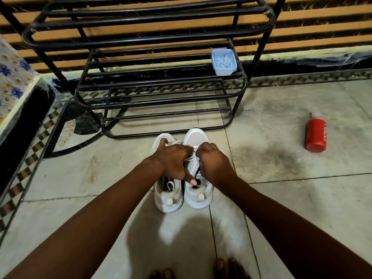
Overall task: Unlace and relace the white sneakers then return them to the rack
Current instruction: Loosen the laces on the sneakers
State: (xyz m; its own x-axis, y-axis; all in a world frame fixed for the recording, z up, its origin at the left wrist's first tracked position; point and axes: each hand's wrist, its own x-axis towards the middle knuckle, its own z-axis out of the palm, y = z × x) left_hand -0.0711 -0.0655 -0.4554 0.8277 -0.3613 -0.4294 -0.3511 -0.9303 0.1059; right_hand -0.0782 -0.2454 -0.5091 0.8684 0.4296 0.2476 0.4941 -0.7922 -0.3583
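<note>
Head view: two white sneakers stand side by side on the tiled floor (271, 150), toes pointing toward 12 o'clock, just in front of the black metal rack (161, 93). The left sneaker (168, 196) has a loose loop of lace lying in its opening. The right sneaker (198, 137) sits touching it, its toe nearly reaching the rack's lowest front bar.

Both hands are over the laced part of the right sneaker. The left hand (171, 160) reaches across the left sneaker, fingers curled at the white lace (190, 157), thumb stretched down toward 6 o'clock to the edge of the right sneaker's opening. The right hand (212, 162) is closed in a tight fist, its fingers bunched at the lace near the shoe's midline; the pinch itself is hidden under the knuckles. The two hands almost touch above the tongue.

On the rack's middle shelf, at 1 o'clock from the sneakers, stands a pale blue plastic tub (223, 62) with no lid on, filled with small whitish pieces too blurred to name. The shelves above and below it carry nothing else that shows.

At 3 o'clock, well apart from the shoes, a red bottle (316, 135) lies on its side on the floor, printed with white lettering, its pale cap end pointing away. At 9 o'clock a flowered cloth (12, 77) covers a raised ledge. Bare toes (221, 266) show at 6 o'clock.
</note>
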